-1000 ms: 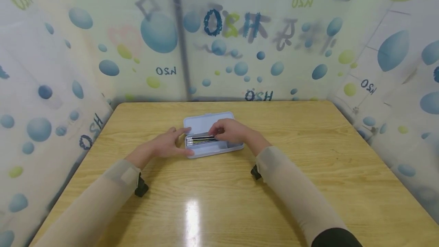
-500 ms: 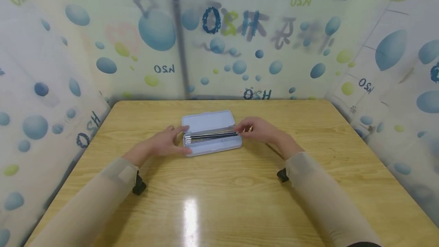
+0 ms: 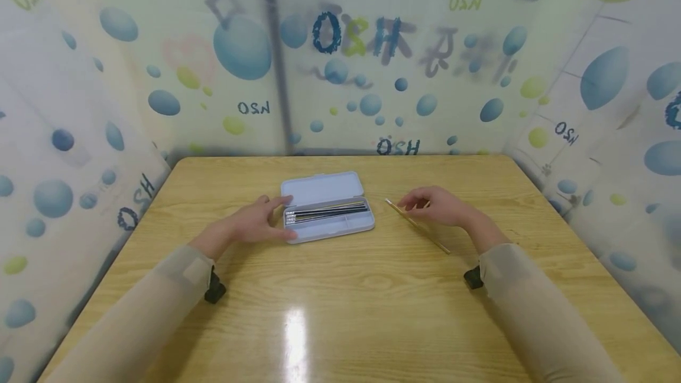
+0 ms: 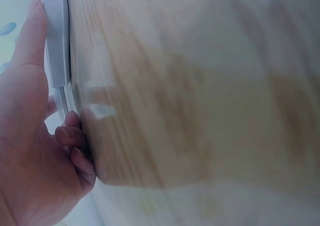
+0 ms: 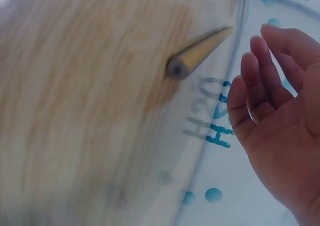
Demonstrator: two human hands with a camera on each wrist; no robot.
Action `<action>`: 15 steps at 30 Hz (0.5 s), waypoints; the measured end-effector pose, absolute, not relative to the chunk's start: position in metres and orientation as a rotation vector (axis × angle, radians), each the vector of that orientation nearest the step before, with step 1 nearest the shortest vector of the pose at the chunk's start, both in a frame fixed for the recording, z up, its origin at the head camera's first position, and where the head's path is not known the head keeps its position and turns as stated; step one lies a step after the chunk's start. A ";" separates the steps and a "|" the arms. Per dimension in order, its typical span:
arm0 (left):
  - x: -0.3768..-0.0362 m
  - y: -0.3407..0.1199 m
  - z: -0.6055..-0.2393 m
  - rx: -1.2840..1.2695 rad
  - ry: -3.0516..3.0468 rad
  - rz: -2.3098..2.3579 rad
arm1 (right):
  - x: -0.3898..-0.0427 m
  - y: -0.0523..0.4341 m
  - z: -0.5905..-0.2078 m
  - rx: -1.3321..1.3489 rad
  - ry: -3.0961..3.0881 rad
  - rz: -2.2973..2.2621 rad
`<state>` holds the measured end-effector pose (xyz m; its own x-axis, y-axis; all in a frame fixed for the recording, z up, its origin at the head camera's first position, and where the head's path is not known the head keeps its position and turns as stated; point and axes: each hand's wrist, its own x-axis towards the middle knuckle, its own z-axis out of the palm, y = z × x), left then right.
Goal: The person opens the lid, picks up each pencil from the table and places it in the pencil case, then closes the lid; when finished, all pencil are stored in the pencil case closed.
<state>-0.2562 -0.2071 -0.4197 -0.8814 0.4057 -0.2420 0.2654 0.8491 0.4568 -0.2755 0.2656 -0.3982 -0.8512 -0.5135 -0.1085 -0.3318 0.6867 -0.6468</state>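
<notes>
**Pale blue case lying open between two hands**

Pale blue and plastic, the open rectangular pencil case (image 3: 327,208) is sitting mid-tabletop (image 3: 340,300), dark pencils (image 3: 327,213) lying inside. The left hand (image 3: 255,223) is touching its left end, grip relaxed; the left wrist view is showing the fingertips (image 4: 70,123) against the case edge. The right hand (image 3: 441,205), fingers loosely apart, is hovering over a loose yellow wooden pencil (image 3: 417,226), whose blunt end only the right wrist view is showing.

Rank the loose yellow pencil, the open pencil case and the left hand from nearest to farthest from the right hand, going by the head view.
1. Yellow pencil: on the table right beside the right hand.
2. Pencil case: lid open, to the hand's left, mid-table.
3. Left hand: farthest, at the case's far left end.
</notes>
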 end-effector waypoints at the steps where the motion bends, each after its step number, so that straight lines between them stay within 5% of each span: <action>1: -0.256 -0.207 -0.420 0.506 2.694 0.596 | -0.276 0.268 -0.399 -0.663 2.611 -0.925; 15: -0.255 -0.208 -0.420 0.493 2.689 0.606 | -0.285 0.287 -0.412 -0.576 2.464 -0.886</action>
